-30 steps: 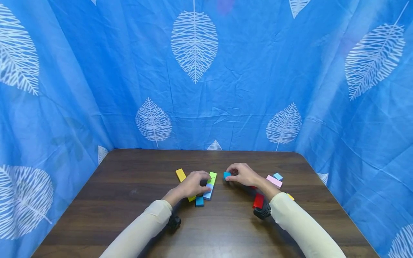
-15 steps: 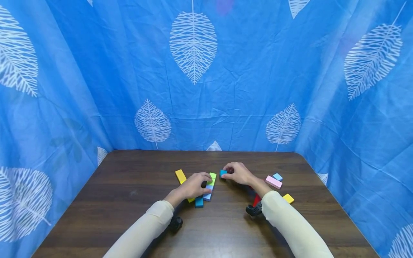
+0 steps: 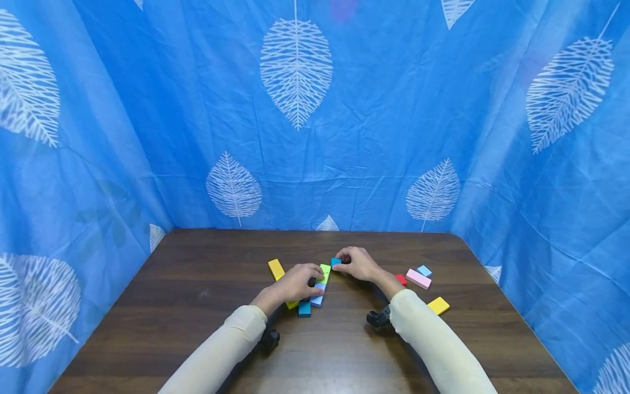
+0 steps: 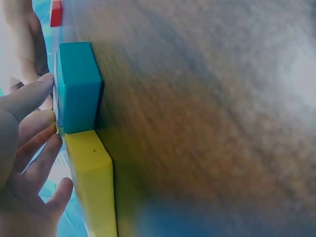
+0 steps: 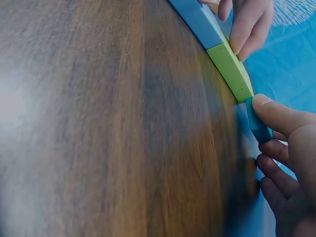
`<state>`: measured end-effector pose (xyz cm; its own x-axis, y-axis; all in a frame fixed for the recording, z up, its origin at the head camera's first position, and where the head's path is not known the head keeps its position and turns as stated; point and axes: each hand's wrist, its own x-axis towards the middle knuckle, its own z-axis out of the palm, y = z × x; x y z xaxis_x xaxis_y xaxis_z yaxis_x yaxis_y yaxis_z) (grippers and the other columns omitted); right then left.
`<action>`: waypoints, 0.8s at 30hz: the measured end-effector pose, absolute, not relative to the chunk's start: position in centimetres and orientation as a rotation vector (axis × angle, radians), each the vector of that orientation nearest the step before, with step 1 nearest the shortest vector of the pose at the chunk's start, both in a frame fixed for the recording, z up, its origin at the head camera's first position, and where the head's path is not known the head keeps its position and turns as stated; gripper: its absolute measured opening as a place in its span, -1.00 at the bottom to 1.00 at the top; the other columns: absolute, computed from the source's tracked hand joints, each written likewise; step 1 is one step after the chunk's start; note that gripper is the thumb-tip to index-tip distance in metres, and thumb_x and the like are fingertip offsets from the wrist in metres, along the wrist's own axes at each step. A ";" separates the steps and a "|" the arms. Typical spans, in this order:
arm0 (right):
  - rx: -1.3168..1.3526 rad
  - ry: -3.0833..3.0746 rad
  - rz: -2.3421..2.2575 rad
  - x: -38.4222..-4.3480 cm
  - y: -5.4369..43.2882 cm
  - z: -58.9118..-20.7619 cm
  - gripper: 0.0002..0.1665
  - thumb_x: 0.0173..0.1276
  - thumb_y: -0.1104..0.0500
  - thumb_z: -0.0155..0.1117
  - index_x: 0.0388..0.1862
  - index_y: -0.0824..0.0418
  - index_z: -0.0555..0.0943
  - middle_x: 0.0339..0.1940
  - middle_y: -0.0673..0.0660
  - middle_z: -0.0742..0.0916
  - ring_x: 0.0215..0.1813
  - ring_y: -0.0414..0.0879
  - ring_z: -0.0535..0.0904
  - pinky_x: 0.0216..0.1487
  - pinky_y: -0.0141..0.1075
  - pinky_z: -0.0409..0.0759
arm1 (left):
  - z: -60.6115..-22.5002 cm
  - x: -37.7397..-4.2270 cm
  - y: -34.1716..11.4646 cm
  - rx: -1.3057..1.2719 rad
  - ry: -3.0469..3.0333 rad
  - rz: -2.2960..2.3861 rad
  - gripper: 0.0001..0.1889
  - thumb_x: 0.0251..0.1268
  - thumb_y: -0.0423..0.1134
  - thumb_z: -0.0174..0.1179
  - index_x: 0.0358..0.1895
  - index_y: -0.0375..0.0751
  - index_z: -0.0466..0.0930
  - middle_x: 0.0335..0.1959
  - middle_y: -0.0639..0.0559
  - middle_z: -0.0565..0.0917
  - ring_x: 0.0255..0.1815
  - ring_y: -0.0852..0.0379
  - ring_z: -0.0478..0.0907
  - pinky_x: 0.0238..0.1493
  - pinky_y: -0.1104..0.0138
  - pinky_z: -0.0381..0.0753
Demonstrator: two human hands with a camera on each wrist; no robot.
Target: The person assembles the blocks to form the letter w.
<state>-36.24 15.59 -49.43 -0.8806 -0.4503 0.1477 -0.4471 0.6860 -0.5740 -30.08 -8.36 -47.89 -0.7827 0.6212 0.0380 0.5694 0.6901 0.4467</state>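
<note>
My right hand pinches a small teal block between thumb and fingers. In the right wrist view that teal block meets the far end of a lime-green block. A light blue block continues the row towards me. My left hand reaches over this row from the left, its fingers on the lime-green block and its thumb by the light blue one. Another teal block lies at the near end, beside a yellow block. A further yellow piece extends behind the left hand, which partly hides it.
Right of the right hand lie a red block, a pink block, a small light blue block and a yellow block partly behind the sleeve. A blue leaf-patterned curtain surrounds the brown wooden table.
My right hand has moved left with the teal block, up to the far end of the lime-green block. The left hand has stayed at the row.
</note>
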 end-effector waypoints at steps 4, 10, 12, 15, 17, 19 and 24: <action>-0.730 2.898 -0.976 -36.3 15.4 -49.6 -0.72 0.38 0.05 0.51 -0.05 0.18 0.75 -0.21 -0.01 0.71 -0.17 -0.13 0.57 -0.08 -0.15 0.61 | -47.7 -29.9 -8.3 0.966 2.774 0.672 -0.58 0.43 -0.07 0.37 0.20 -0.24 0.71 0.33 -0.06 0.58 0.38 -0.09 0.46 0.43 -0.02 0.37; -0.690 2.897 -0.974 -36.3 15.2 -49.6 -0.73 0.38 0.07 0.51 -0.03 0.18 0.75 -0.20 0.00 0.70 -0.15 -0.11 0.56 -0.04 -0.12 0.61 | -47.9 -29.9 -8.3 0.952 2.770 0.689 -0.58 0.42 -0.07 0.38 0.20 -0.23 0.72 0.33 -0.05 0.58 0.38 -0.09 0.45 0.43 -0.04 0.36; -0.690 2.899 -0.977 -36.3 15.1 -49.6 -0.72 0.38 0.08 0.51 -0.02 0.18 0.75 -0.19 0.00 0.70 -0.14 -0.10 0.55 -0.03 -0.11 0.61 | -47.9 -29.9 -8.4 0.953 2.770 0.699 -0.59 0.42 -0.08 0.38 0.20 -0.24 0.72 0.33 -0.05 0.58 0.38 -0.09 0.46 0.43 -0.03 0.37; -0.703 2.902 -0.975 -36.4 15.0 -49.6 -0.70 0.38 0.08 0.51 0.00 0.19 0.75 -0.18 0.01 0.69 -0.13 -0.08 0.54 -0.01 -0.10 0.61 | -47.9 -29.9 -8.4 0.954 2.771 0.715 -0.59 0.41 -0.09 0.40 0.19 -0.25 0.72 0.32 -0.05 0.59 0.38 -0.08 0.46 0.42 0.00 0.39; -0.713 2.895 -0.978 -36.4 14.9 -49.6 -0.70 0.39 0.08 0.50 0.01 0.19 0.75 -0.17 0.02 0.69 -0.12 -0.07 0.54 0.01 -0.09 0.60 | -47.9 -29.9 -8.5 0.956 2.770 0.727 -0.59 0.40 -0.10 0.40 0.19 -0.26 0.72 0.32 -0.06 0.60 0.38 -0.08 0.47 0.42 0.00 0.40; -0.727 2.889 -0.974 -36.5 14.9 -49.7 -0.70 0.40 0.08 0.49 0.02 0.19 0.75 -0.16 0.01 0.70 -0.11 -0.07 0.55 0.02 -0.08 0.60 | -47.9 -29.8 -8.5 0.957 2.765 0.736 -0.59 0.40 -0.10 0.40 0.19 -0.27 0.72 0.32 -0.06 0.59 0.38 -0.08 0.47 0.41 0.00 0.41; -0.755 2.885 -0.949 -36.6 15.1 -49.8 -0.72 0.41 0.08 0.48 0.03 0.15 0.76 -0.12 0.00 0.72 -0.06 -0.09 0.58 0.06 -0.08 0.60 | -47.9 -29.8 -8.4 0.949 2.761 0.753 -0.58 0.41 -0.09 0.39 0.20 -0.27 0.72 0.32 -0.06 0.59 0.38 -0.08 0.46 0.41 0.00 0.40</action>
